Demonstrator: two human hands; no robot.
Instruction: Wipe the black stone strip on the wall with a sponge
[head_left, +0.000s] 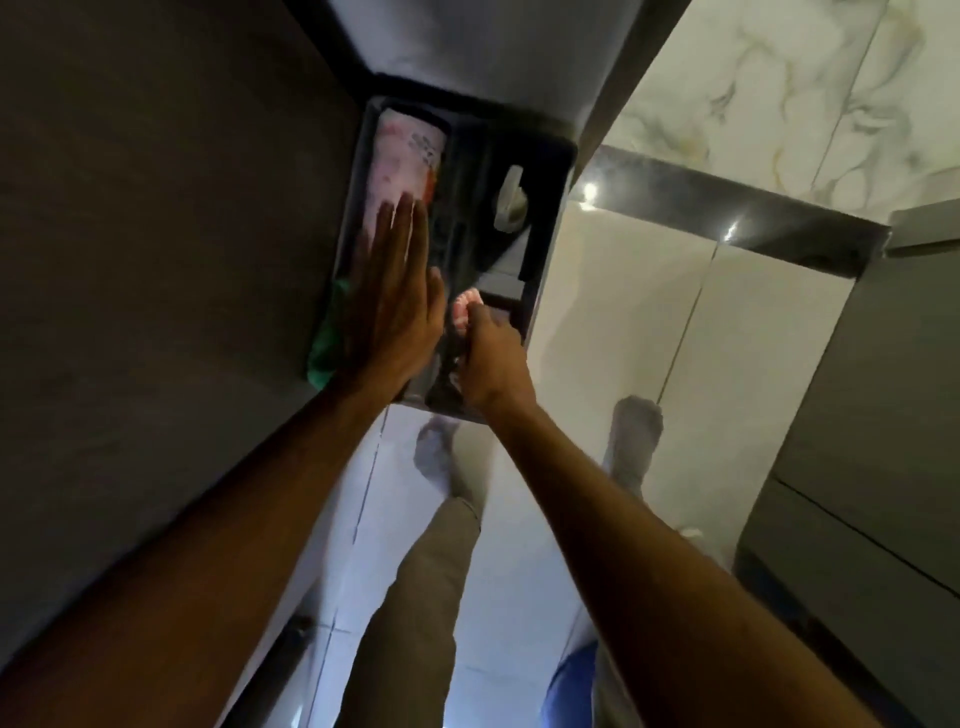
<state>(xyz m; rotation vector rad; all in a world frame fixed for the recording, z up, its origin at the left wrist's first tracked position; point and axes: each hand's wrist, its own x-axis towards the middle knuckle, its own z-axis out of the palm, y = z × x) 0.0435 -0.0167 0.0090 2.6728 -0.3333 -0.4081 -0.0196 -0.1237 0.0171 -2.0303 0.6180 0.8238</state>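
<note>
I look steeply down at a dark caddy (548, 171) on the floor against a dark cabinet. My left hand (395, 291) is flat, fingers straight and together, over a pink-and-white pack (410, 156) and a green cloth (327, 338) in the caddy's left part. My right hand (488, 353) reaches into the caddy's near middle compartment, fingers closed around a pinkish sponge (461, 312). The black stone strip (727, 208) runs along the foot of the marble wall, at right, glossy with light spots.
A white object (511, 200) lies in the caddy's right compartment. The dark cabinet face (156, 234) fills the left. Glossy white floor tiles (623, 291) lie below me, with my socked feet (636, 436) and grey trousers. A grey unit (883, 415) stands at right.
</note>
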